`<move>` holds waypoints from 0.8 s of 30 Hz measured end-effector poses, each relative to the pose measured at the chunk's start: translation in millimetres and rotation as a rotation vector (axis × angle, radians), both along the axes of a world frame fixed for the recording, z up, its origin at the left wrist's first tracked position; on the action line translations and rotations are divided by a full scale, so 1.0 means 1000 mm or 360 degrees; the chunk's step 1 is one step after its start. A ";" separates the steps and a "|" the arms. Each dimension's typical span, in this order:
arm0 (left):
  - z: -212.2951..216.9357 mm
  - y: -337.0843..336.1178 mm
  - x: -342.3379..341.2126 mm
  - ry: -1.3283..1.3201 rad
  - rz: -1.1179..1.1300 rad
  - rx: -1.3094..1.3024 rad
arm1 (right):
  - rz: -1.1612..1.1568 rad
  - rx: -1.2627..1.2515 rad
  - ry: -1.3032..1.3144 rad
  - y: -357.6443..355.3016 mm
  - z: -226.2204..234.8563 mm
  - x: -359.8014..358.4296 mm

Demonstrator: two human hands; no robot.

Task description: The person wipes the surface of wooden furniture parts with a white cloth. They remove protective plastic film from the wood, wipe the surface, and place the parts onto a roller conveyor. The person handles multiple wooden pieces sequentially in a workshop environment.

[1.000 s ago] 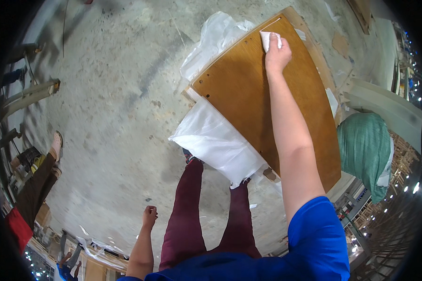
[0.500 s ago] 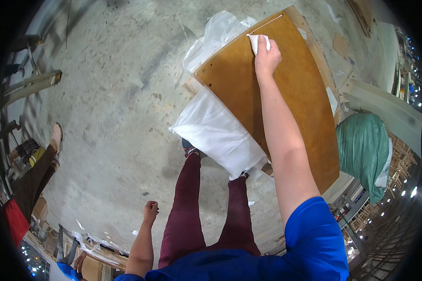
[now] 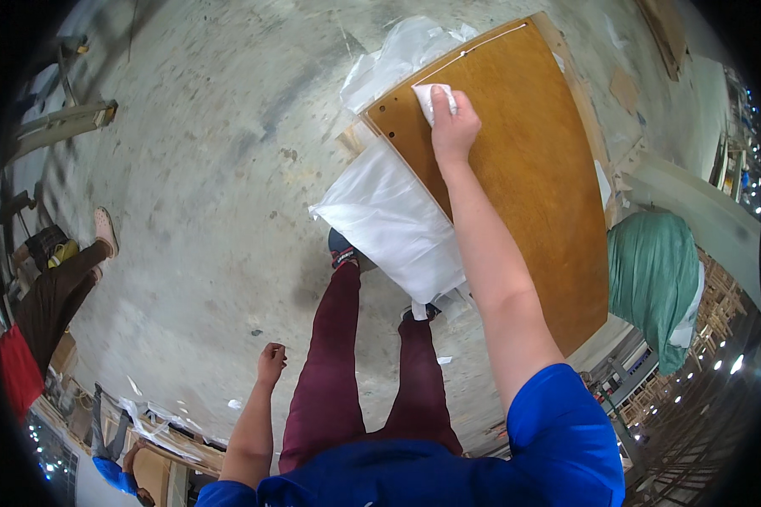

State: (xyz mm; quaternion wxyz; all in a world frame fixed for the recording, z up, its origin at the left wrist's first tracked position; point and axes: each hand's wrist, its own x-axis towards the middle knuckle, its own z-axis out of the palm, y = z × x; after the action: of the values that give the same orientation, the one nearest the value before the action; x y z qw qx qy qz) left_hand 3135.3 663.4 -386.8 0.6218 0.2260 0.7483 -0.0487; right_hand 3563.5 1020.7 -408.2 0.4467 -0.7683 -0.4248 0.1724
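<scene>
A large brown wooden board (image 3: 533,177) lies flat in front of me, partly wrapped in clear plastic sheeting (image 3: 393,224) that hangs off its near left edge. My right hand (image 3: 455,127) is stretched out over the board's far left corner, fingers closed on a small white cloth (image 3: 431,100) pressed against the wood. My left hand (image 3: 271,363) hangs at my side over the concrete floor, fingers loosely curled and holding nothing.
More crumpled plastic (image 3: 397,55) lies beyond the board's far corner. A green covered bundle (image 3: 651,279) sits to the right. Another person's leg and shoe (image 3: 76,270) are at the left. Wooden pieces (image 3: 59,127) lie at the far left on the concrete floor (image 3: 194,186).
My right hand has slid the white cloth leftward along the board's far edge, toward its left corner. My left hand stays hanging beside my leg.
</scene>
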 end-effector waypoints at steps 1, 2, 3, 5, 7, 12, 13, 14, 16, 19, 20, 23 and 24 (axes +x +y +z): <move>0.000 -0.002 0.002 -0.0006 0.0011 -0.0007 | 0.0054 0.0016 -0.0090 -0.003 -0.001 -0.005; -0.001 -0.003 0.004 -0.0011 0.0023 -0.0014 | 0.0107 -0.0003 -0.0053 -0.006 -0.001 -0.009; -0.001 -0.005 0.006 -0.0015 0.0034 -0.0023 | 0.0160 -0.0023 -0.0014 -0.011 -0.002 -0.013; -0.001 -0.009 0.007 -0.0021 0.0025 -0.0012 | 0.0247 -0.0038 0.0024 -0.018 -0.001 -0.023; -0.001 -0.012 0.008 -0.0026 0.0026 -0.0008 | 0.0287 -0.0018 0.0008 -0.019 0.001 -0.026; -0.004 -0.018 0.009 -0.0014 0.0001 -0.0017 | 0.0360 -0.0095 -0.0040 -0.020 0.003 -0.026; -0.005 -0.018 0.009 -0.0014 -0.0013 -0.0020 | 0.0365 -0.0094 -0.0065 -0.020 0.002 -0.025; -0.006 -0.018 0.009 -0.0014 -0.0028 -0.0022 | 0.0371 -0.0093 -0.0091 -0.020 0.001 -0.024; -0.007 -0.019 0.010 -0.0013 -0.0031 -0.0010 | 0.0364 -0.0112 -0.0102 -0.023 0.000 -0.023; -0.007 -0.022 0.010 -0.0013 -0.0005 0.0011 | 0.0385 -0.0109 -0.0081 -0.034 0.000 -0.022; -0.007 -0.024 0.010 -0.0011 -0.0001 0.0002 | 0.0397 -0.0104 -0.0068 -0.038 0.000 -0.022; -0.007 -0.027 0.011 0.0002 -0.0007 -0.0001 | 0.0369 -0.0038 -0.0047 -0.051 -0.001 -0.019; -0.007 -0.027 0.012 0.0009 -0.0013 0.0002 | 0.0363 -0.0061 -0.0046 -0.054 -0.001 -0.016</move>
State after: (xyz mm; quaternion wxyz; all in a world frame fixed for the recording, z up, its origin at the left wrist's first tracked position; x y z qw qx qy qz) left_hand 3147.5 636.1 -393.9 0.6194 0.2292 0.7491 -0.0514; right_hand 3547.2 966.7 -409.5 0.4032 -0.7257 -0.5126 0.2191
